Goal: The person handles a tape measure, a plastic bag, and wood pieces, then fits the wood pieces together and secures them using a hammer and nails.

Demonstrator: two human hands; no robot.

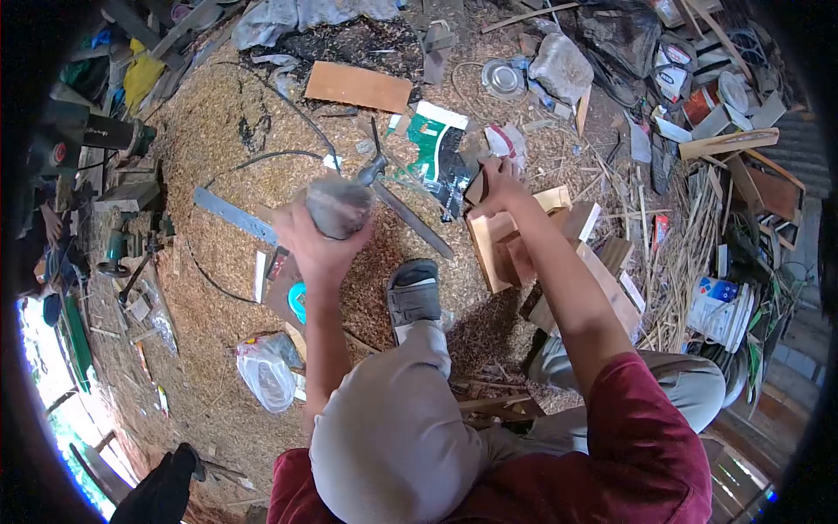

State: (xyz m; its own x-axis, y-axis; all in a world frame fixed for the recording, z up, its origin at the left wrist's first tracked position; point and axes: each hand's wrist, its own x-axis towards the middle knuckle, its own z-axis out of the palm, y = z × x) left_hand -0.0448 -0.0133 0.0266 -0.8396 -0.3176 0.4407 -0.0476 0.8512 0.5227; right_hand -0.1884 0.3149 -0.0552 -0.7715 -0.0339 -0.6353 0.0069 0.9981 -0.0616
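Observation:
My left hand (316, 249) is wrapped round a grey, rounded object (339, 208). It is blurred, and I cannot make out its kind. Close to it on the shavings lie a hammer (374, 168), a long dark metal bar (417, 225) and a bluish flat strip (234, 215). A teal tape measure (298, 302) rests just below that hand. My right hand (499, 188) has its fingers closed over a small dark brown wooden piece (476, 189), partly hidden by the fingers. Directly beneath it stands an open wooden box frame (489, 253).
A green and white plastic packet (432, 144) and an orange-brown board (359, 86) lie ahead. My sandalled foot (414, 297) is between my hands. A plastic bag (268, 375) sits at left, a white bucket (720, 314) at right. A black cable (205, 266) crosses the ground.

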